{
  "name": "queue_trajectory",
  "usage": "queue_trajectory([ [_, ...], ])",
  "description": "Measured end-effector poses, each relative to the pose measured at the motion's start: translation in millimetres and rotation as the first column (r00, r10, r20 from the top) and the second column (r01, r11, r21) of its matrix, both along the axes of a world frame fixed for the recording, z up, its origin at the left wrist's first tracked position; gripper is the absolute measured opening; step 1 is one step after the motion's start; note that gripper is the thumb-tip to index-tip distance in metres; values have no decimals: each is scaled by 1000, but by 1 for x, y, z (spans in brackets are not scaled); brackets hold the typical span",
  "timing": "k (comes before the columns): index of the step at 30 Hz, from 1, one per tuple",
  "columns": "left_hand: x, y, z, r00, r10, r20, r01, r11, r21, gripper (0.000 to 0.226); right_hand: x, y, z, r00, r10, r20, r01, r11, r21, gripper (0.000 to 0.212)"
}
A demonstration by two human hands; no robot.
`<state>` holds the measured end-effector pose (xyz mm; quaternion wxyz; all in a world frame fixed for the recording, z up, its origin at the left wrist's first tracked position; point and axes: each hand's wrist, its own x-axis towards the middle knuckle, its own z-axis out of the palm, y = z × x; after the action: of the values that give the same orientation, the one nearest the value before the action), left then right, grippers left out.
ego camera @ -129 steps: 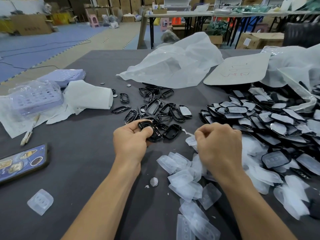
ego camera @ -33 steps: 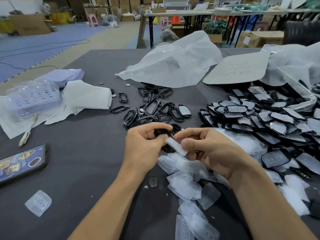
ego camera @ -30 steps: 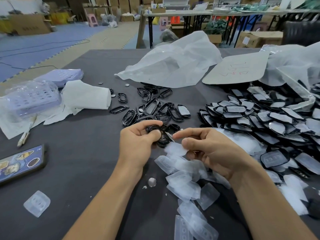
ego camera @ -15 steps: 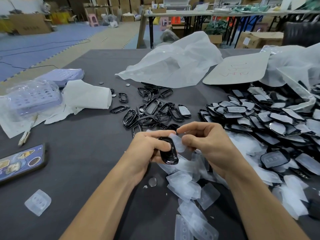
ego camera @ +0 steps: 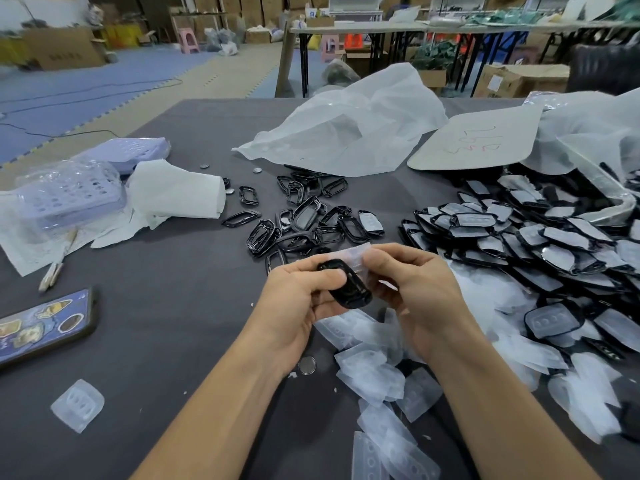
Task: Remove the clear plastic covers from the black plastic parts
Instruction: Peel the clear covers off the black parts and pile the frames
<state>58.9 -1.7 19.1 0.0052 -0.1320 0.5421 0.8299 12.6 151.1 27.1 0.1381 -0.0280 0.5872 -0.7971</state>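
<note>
My left hand [ego camera: 300,299] grips a glossy black plastic part [ego camera: 348,287] above the dark table. My right hand [ego camera: 414,289] pinches the clear plastic cover [ego camera: 349,256] that sticks up behind that part. A heap of covered black parts [ego camera: 540,244] lies to the right. Bare black frames [ego camera: 304,216] are scattered just beyond my hands. Loose clear covers [ego camera: 370,372] pile up below and between my wrists.
A phone [ego camera: 41,325] lies at the left edge, with a single clear cover [ego camera: 78,405] near the front left. White tissue [ego camera: 176,194] and lilac trays [ego camera: 69,195] sit at the left. A white plastic bag [ego camera: 349,126] and a cardboard sheet [ego camera: 478,140] lie beyond.
Both hands dropped one stripped part, took another black part and drew it closer. The right hand's pinch on the clear cover has shifted to the part's top edge.
</note>
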Motion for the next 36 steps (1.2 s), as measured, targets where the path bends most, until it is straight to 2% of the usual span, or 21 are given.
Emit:
queue_trajectory([
  [1, -1, 0, -2, 999, 31, 12, -31, 999, -29, 30, 0, 0, 2, 1000, -22, 18, 22, 999, -28, 3],
  [4, -4, -2, -9, 991, 134, 0, -128, 951, -282, 32, -8, 8, 2, 996, -82, 37, 86, 991, -104, 26],
  [6, -5, -3, -14, 991, 136, -18, -132, 905, -405, 35, -9, 17, 4, 999, 16, -51, -21, 995, -96, 17],
  [8, -5, -1, -17, 995, 102, -24, -102, 887, -450, 34, -8, 24, 6, 967, 186, -172, -184, 983, 25, 4],
  [10, -4, 0, -18, 997, 66, -33, -74, 863, -500, 29, -7, 26, 5, 926, 291, -238, -248, 949, 197, 10],
  [12, -3, 1, -19, 998, 29, -50, -51, 842, -537, 24, -6, 22, 3, 921, 296, -254, -211, 926, 313, 17],
  [15, -1, 1, -16, 995, -15, -95, -42, 816, -576, 20, -4, 16, 2, 908, 294, -298, -138, 882, 450, 17],
  [20, -1, -1, -13, 992, -27, -124, -44, 840, -540, 29, -2, 12, -1, 873, 231, -430, 63, 820, 569, 20],
  [26, 1, -2, -12, 979, -173, -105, 126, 926, -357, 50, 2, 10, -1, 863, 169, -477, 147, 817, 557, 14],
  [36, 2, -3, -8, 979, -167, -117, 132, 957, -260, 42, 6, 1, -8, 791, 66, -608, 372, 738, 563, 17],
])
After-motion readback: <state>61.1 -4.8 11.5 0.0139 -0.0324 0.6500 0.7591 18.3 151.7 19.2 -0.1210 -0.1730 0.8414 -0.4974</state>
